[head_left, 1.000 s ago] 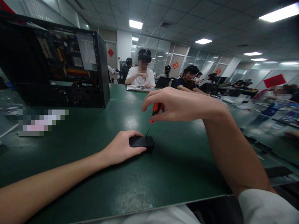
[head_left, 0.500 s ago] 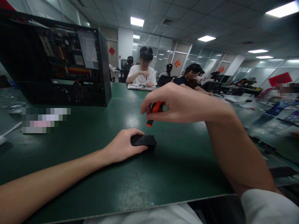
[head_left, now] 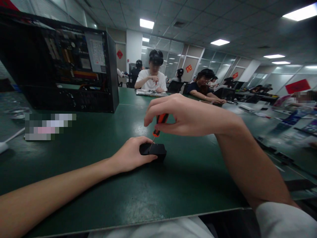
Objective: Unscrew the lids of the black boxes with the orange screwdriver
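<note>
A small black box-shaped device (head_left: 158, 149) rests on the green tabletop (head_left: 104, 195). My left hand (head_left: 133, 154) grips its left end, thumb along the near side and fingers along the far side. Above it, my right hand (head_left: 178, 114) holds an orange and black screwdriver (head_left: 156, 133) by the handle, between thumb and fingers. The thin shaft slants down to the top face of the black device, and its tip meets that face close to my left hand. Whether a screw sits under the tip is too small to tell.
An open computer case (head_left: 74, 69) stands at the back left, its inner boards showing. A pixelated item (head_left: 49, 127) and a white cable end (head_left: 3, 147) lie at the left. Across the table a person in a white shirt (head_left: 152, 79) works with a tool.
My right hand has come slightly lower and its fingers have shifted on the screwdriver, whose handle now stands more upright. My left hand keeps its hold on the black device.
</note>
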`<state>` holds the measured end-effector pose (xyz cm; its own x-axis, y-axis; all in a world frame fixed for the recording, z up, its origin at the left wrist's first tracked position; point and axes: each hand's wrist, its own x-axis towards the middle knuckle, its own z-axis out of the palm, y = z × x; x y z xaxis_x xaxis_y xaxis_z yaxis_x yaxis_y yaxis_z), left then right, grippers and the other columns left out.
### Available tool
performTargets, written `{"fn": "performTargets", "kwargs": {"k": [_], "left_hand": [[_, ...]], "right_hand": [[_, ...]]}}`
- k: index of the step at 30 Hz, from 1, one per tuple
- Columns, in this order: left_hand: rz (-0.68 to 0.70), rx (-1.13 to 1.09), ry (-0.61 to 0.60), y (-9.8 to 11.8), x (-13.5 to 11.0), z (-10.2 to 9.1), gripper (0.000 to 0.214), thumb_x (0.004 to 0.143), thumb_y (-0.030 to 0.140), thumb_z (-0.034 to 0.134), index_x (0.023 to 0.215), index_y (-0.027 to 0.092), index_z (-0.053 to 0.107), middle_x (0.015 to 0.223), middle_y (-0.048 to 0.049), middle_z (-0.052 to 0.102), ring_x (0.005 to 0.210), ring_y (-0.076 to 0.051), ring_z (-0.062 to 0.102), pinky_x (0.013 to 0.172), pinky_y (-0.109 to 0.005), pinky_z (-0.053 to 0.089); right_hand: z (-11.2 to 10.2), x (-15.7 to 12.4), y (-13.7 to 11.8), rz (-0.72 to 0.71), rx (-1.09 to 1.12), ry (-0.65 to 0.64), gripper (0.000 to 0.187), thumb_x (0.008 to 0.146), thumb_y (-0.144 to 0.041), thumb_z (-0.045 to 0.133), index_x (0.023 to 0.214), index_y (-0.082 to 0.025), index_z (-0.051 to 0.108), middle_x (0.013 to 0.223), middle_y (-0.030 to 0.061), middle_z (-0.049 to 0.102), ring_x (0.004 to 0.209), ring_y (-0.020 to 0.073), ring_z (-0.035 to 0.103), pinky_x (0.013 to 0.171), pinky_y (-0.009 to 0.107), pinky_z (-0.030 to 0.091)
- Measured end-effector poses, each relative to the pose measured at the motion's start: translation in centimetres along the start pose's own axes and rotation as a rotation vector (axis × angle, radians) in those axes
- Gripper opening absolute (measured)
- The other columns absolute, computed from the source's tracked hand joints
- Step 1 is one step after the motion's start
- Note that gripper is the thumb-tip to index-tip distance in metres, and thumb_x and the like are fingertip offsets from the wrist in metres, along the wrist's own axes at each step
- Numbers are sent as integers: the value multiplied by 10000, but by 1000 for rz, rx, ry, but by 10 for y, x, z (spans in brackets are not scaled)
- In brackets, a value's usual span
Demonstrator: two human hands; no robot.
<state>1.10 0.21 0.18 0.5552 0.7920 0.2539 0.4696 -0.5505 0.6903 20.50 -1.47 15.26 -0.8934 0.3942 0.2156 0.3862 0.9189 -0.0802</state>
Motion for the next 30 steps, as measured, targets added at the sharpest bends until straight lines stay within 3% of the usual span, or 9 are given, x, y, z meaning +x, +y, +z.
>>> {"fn": "performTargets", "kwargs": {"k": [3,9,14,20,26,30], "left_hand": [[-23,-4,-13,1,0,0,326,777,376,760,1037,182,729,992,-54,747,904,-262,687,816,-352,514],[-1,-1,-1,0,0,0,342,778,391,753,1052,188,727,1002,-52,754,905,-266,685,822,-362,506],[-1,-7,-5,0,0,0,307,781,380,756,1025,197,725,984,-32,748,898,-255,682,802,-348,500],[11,12,-7,-1,0,0,320,791,390,753,1039,190,716,1002,-38,748,914,-259,683,801,-345,494],[7,25,-3,-1,-1,-1,331,790,397,758,1050,196,723,1027,-40,753,935,-266,687,819,-350,496],[24,18,-18,-2,0,-2,337,798,402,756,1060,193,727,1017,-41,754,936,-266,688,827,-348,493]], "right_hand": [[-1,-2,-1,-39,-12,-26,248,841,-82,589,1038,-187,697,1170,68,657,941,149,618,789,265,467],[4,1,-2,36,-105,42,184,915,-124,533,973,-166,702,979,59,684,825,145,608,754,280,452],[1,-2,-3,-50,-51,-16,257,865,-75,550,1028,-204,701,1173,63,651,963,161,608,796,276,469],[4,0,-4,-6,-141,15,228,935,-112,492,968,-169,710,1009,59,676,864,156,604,771,294,447],[-1,-7,-3,-15,-74,-68,296,882,-62,537,1064,-216,711,1209,60,642,996,170,612,804,289,465],[-1,-7,-2,25,-152,-49,206,940,-169,542,1037,-184,723,1119,76,673,923,175,616,782,306,453]]}}
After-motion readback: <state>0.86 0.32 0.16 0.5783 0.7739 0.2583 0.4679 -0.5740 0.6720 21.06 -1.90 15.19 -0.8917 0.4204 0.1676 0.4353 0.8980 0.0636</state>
